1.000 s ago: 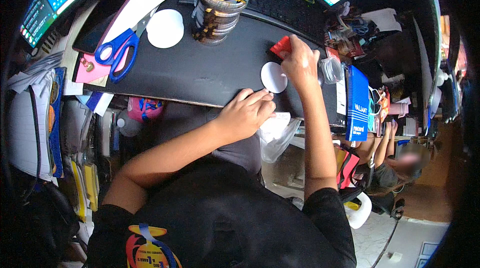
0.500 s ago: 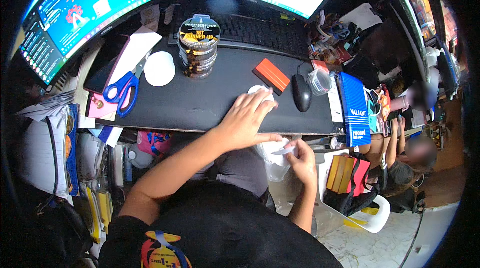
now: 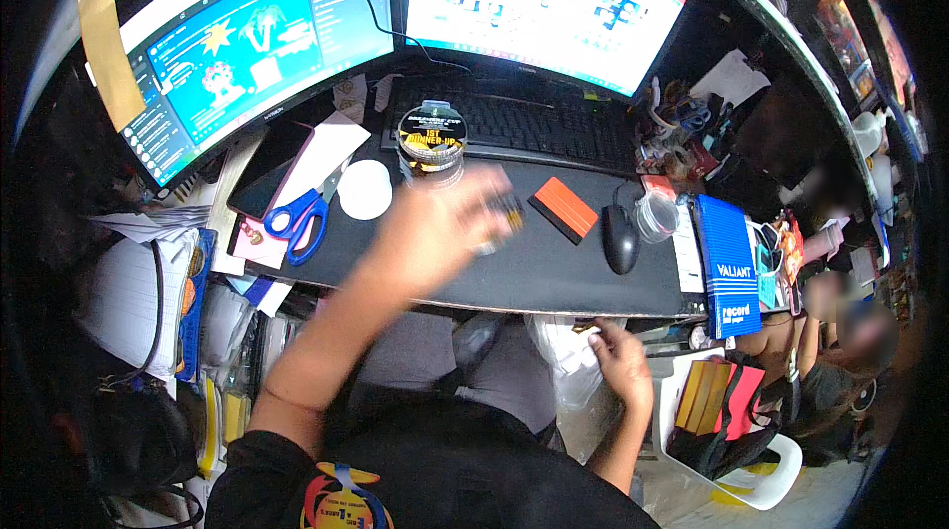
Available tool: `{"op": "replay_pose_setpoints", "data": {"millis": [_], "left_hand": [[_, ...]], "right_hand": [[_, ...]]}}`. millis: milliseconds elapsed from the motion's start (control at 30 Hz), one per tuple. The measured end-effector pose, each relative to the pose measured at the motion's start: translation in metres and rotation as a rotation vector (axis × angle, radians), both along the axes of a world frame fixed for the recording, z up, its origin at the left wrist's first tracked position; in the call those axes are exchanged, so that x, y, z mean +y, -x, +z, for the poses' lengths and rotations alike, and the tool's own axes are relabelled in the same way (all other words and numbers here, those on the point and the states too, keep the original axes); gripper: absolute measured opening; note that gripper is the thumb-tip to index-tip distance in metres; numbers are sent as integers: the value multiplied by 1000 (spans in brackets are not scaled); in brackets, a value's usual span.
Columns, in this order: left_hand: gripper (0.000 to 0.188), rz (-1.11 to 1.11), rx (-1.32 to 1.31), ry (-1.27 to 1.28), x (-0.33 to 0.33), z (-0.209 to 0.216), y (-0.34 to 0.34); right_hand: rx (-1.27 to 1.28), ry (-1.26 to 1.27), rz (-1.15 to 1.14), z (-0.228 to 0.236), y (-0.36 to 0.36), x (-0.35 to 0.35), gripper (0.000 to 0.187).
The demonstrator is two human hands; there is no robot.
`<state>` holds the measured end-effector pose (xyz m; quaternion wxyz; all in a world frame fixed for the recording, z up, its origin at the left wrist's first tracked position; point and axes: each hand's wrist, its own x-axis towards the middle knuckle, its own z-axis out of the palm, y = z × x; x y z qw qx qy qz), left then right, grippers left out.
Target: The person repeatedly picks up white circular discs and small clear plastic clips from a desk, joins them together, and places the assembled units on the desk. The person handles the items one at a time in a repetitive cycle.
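Starting at the left: recording blue-handled scissors (image 3: pixel 316 211) lying on the surface (image 3: pixel 534 287), just beside a white disc (image 3: pixel 365 190). Noting next a stack of round, clear-rimmed pieces (image 3: pixel 432 136) standing near the keyboard (image 3: pixel 554 129), partly hidden behind the left hand (image 3: pixel 430 232). Finding the left hand blurred, above the surface, its grip closed on a round piece (image 3: pixel 510 212). Judging the step in hand as carrying; favouring a light, even hold on the rim, keeping fingertips off the flat face, and passing clear of the stack to avoid toppling it. Locating the round piece over the middle of the surface, between stack and orange block (image 3: pixel 566 208); reading it as dark with yellow patches, seemingly clear along its lower edge, too smeared for finer detail. Going right: logging the right hand (image 3: pixel 625 366) below the surface's front edge, beside a whitish plastic bag (image 3: pixel 571 363), fingers bent; being unable to tell whether pinching anything. Closing with the black mouse (image 3: pixel 621 240), clear round containers (image 3: pixel 656 219) just beside it, and a blue notebook (image 3: pixel 725 257).
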<state>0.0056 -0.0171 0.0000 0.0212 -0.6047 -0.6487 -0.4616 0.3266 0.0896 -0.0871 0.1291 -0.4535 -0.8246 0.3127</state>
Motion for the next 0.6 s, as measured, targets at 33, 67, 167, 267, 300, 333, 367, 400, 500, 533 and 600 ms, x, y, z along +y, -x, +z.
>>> {"op": "replay_pose_setpoints", "data": {"millis": [33, 67, 167, 267, 300, 333, 367, 400, 500, 533, 600], "left_hand": [[41, 29, -226, -22, 8, 14, 25], [47, 64, -447, 139, 19, 27, 54], [53, 293, -111, 128, 45, 39, 100], [54, 398, 31, 224, 57, 30, 113], [55, 492, 211, 305, 57, 28, 114], [56, 573, 257, 276, 58, 25, 109], [58, 555, 213, 263, 57, 25, 106], [57, 587, 219, 212, 54, 25, 100], [48, 496, 252, -153, 46, 26, 68], [44, 475, 255, -248, 42, 25, 53], [38, 336, 191, -322, 30, 21, 22]], "right_hand": [[55, -25, 64, 16, 1, 3, 26], [39, -31, 55, 28, 5, 6, 26], [126, -91, -24, 55, 9, 26, 28], [254, -228, -178, 61, 12, 69, 32], [193, -352, -193, 61, 14, 90, 38], [114, -448, -227, 60, 16, 111, 43], [98, -454, -261, 57, 17, 131, 53], [82, -475, -295, 54, 21, 150, 63], [-76, -480, -384, 44, 37, 190, 92], [-159, -447, -409, 43, 40, 199, 99], [-278, -423, -382, 44, 44, 215, 101]]}}
